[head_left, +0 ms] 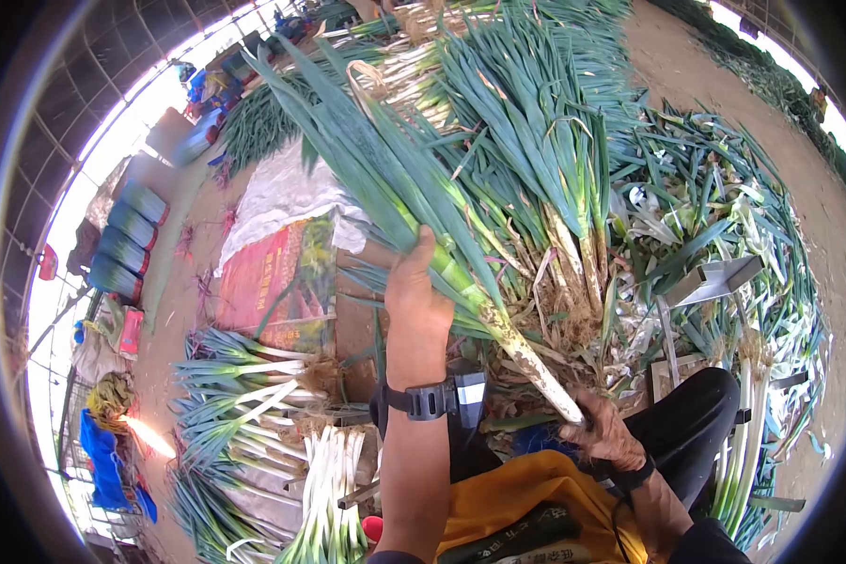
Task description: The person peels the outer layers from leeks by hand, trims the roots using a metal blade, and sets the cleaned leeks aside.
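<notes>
A large green onion (526,357) slants across the middle, its leaves up to the left and its white end, specked with soil, down to the right. My left hand (416,287) is wrapped around it where the green turns pale, thumb on top. My right hand (611,434) is closed at the root end, and its fingers hide the tip. A big pile of unpeeled green onions (536,122) with soil on their roots lies just beyond my hands. Cleaned green onions (334,489) with bright white stalks lie to the left of my knees.
Stripped leaves and peelings (696,207) are heaped on the right, with a metal stand (714,280) among them. A printed sack (273,282) and white sheet (282,202) lie at left. Stacked bundles (127,244) stand by the mesh wall. A yellow cloth (536,493) covers my lap.
</notes>
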{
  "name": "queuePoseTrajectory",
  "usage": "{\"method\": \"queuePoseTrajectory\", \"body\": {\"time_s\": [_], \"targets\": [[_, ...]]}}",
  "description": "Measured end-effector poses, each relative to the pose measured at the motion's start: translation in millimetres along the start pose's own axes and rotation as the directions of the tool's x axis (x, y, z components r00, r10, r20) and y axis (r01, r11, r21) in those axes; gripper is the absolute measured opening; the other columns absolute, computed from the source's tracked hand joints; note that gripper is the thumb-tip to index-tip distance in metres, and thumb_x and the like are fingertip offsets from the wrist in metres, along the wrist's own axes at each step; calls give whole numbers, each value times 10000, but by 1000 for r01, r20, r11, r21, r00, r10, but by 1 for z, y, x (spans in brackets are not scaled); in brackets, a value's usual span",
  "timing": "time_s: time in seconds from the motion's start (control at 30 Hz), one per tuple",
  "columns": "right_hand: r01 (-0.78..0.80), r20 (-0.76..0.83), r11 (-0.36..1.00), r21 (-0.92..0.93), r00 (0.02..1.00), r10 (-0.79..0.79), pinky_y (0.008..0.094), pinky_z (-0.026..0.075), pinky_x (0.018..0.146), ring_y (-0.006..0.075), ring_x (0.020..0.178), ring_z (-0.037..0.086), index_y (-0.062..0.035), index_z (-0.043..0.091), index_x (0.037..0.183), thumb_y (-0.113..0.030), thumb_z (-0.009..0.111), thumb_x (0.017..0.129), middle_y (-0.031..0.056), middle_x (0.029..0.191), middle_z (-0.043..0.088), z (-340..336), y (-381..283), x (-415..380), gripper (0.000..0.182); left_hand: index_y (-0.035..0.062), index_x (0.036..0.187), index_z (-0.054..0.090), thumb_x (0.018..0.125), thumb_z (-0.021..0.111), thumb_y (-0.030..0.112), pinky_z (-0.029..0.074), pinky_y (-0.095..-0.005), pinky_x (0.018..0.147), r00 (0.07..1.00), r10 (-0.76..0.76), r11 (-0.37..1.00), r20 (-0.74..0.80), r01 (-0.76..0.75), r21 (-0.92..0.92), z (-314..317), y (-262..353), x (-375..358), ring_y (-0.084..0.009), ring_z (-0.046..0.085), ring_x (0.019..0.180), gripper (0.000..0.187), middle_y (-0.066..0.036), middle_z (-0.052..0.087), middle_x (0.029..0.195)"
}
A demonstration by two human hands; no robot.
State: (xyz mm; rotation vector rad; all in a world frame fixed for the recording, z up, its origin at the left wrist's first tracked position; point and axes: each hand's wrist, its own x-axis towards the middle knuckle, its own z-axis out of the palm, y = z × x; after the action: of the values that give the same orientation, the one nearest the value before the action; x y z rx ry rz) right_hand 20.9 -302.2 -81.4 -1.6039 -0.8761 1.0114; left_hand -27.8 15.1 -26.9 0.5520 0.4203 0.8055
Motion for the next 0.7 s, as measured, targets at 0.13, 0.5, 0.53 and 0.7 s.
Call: {"method": "queuePoseTrajectory", "body": {"time_s": [0.13,0.5,0.53,0.7], "targets": [[366,-314,905,-215,852,-419,340,499,721,205,745,595,11,584,1179,-277,760,819,73,820,613,-9,-32,41,494,-15,1262,529,946,623,123,509,-494,937,998,-56,998,16,56,31,8,-9,-8,-347,620,1066,358,-184,634,1149],[237,-429,745,-623,693,-579,433,503,673,379,752,644,44,625,959,-200,750,767,218,827,650,-25,-161,169,334,19,1255,540,914,644,3,490,-323,857,995,1,978,95,-21,207,39,-43,-26,-166,590,1011,356,-49,611,1112],[239,-451,731,-639,654,-607,454,505,693,401,766,642,29,614,894,-222,759,752,239,844,655,-26,-159,175,322,19,1255,540,914,644,3,490,-323,857,996,-3,978,91,-16,206,39,-45,-24,-166,590,1011,356,-49,611,1112],[213,-460,723,-657,647,-608,452,494,649,404,695,633,35,592,874,-201,733,777,224,777,652,-24,-149,175,291,56,1214,563,931,637,68,535,-347,654,987,142,940,79,-160,300,37,-54,-22,-203,645,874,293,-72,634,1051]]}}
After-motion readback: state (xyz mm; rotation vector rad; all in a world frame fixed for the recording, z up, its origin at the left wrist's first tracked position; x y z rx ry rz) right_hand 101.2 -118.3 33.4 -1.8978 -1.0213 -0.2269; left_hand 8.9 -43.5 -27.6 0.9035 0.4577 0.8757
